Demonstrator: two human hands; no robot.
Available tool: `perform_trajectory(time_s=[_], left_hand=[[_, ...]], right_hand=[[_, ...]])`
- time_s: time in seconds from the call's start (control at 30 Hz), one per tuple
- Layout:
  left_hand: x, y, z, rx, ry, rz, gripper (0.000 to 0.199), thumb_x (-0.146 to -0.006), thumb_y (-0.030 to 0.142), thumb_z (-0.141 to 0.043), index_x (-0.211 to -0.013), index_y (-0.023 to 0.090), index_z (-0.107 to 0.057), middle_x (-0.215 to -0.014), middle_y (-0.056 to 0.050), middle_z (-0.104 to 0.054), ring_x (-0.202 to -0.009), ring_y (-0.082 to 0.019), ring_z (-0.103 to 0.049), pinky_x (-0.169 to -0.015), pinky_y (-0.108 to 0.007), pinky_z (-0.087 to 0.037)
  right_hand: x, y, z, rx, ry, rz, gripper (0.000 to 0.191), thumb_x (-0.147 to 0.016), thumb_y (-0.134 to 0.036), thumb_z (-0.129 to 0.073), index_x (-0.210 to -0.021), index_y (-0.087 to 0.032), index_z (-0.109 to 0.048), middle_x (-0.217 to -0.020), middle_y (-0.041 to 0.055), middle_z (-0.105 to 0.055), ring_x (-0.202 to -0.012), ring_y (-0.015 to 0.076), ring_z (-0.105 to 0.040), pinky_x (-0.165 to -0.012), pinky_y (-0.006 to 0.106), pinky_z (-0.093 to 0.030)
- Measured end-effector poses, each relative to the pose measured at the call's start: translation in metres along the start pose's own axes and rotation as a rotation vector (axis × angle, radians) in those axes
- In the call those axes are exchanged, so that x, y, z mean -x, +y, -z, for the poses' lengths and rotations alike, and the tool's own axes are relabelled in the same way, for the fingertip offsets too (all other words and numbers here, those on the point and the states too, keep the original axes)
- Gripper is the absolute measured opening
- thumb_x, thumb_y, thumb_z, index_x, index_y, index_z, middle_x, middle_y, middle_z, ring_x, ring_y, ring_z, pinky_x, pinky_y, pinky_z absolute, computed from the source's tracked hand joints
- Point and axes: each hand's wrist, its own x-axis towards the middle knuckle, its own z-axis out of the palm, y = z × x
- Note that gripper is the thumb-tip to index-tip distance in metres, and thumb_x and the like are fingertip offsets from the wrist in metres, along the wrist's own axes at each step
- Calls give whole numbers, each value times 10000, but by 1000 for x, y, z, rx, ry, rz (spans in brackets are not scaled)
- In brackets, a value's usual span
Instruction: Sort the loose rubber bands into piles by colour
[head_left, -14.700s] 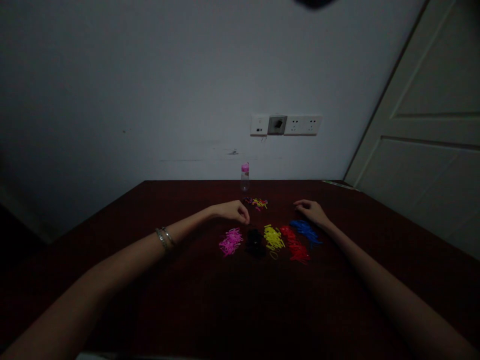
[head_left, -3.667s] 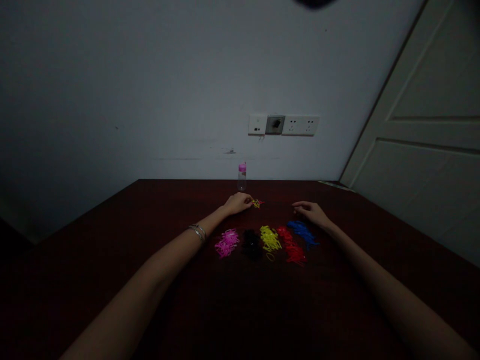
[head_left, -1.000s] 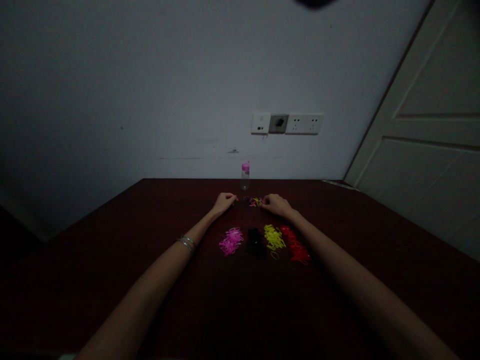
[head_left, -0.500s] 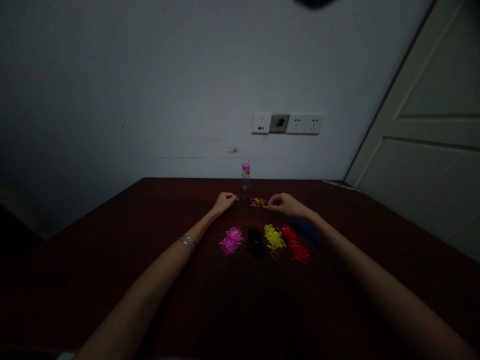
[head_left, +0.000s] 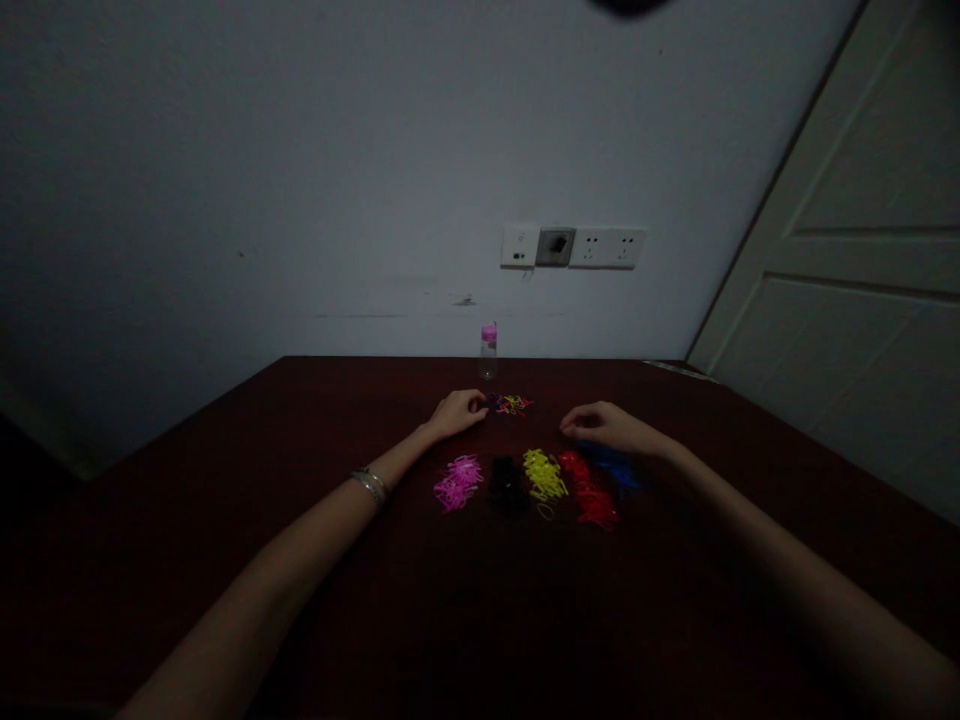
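A small mixed heap of coloured rubber bands point(head_left: 514, 404) lies toward the back of the dark red table. My left hand point(head_left: 459, 413) is at its left edge, thumb and forefinger curled; whether a band is between them is too dim to see. Off to the heap's right, my right hand point(head_left: 600, 425) hovers with fingers pinched, what they hold too small to make out. Nearer me lie sorted piles: pink bands point(head_left: 458, 483), black bands point(head_left: 508, 484), yellow bands point(head_left: 545, 475), red bands point(head_left: 589, 490) and blue bands point(head_left: 613, 464). The blue pile is partly behind my right hand.
A clear bottle with a pink cap point(head_left: 488, 352) stands behind the heap, close to the wall. Sockets and switches point(head_left: 574, 247) are set in the wall above the table point(head_left: 465, 620). A pale panelled door point(head_left: 862, 290) is at the right.
My right hand has moved away from the mixed heap, rightward and toward me, near the blue and red bands. My left hand has shifted slightly right, up to the heap.
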Motion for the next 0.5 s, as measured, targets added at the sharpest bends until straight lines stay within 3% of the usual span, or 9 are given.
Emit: perform_trajectory(time_s=[0.2, 0.33, 0.5], left_hand=[[-12, 23, -2, -204, -121, -174, 288, -815, 343, -489, -1034, 209, -620, -982, -55, -579, -843, -167, -557, -668, -228, -394], [-23, 37, -4, -325, -224, -210, 247, -817, 297, -483, -1000, 227, -634, -1019, -57, -537, -813, -162, -568, -673, -238, -412], [-33, 44, -6, -402, -259, -270, 237, -822, 251, -460, -975, 228, -640, -1010, -67, -540, -821, -168, -574, -650, -240, -414]], right_hand=[[7, 48, 6, -61, 231, -127, 330, -732, -437, -569, -866, -156, -676, -834, 64, -682, -773, 204, -605, -679, 289, -466], [17, 56, 3, -43, 316, -165, 339, -744, -452, -554, -863, -161, -679, -847, 71, -686, -763, 210, -604, -659, 290, -466], [19, 58, 0, -13, 315, -151, 334, -759, -441, -539, -875, -158, -673, -859, 72, -683, -770, 206, -601, -678, 294, -461]])
